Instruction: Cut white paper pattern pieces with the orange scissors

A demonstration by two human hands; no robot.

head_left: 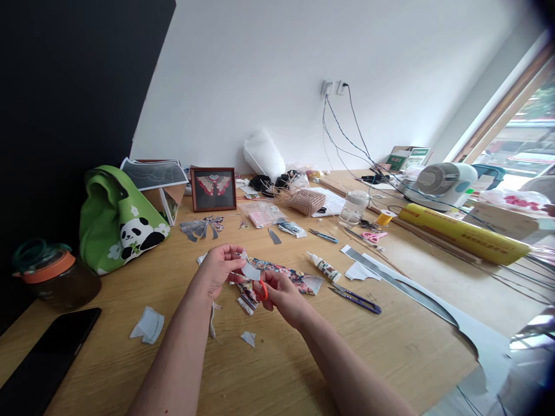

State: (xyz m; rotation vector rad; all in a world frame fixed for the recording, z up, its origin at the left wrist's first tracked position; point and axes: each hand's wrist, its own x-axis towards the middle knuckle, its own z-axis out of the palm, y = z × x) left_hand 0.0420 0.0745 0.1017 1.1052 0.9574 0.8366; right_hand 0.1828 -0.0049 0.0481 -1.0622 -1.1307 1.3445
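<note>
White paper piece point(251, 271) slants down rightward.

Green panda bag point(121, 225), white fan point(440, 185), apparently phone point(47, 364)

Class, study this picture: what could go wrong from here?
1. The left hand holds the paper close to the scissors in the right hand; a slip might cut that left hand.
2. The fabric lies near the scissors and might get snipped.
3. The white bottle lies on its side by the fabric; a leak could stain it.
</note>
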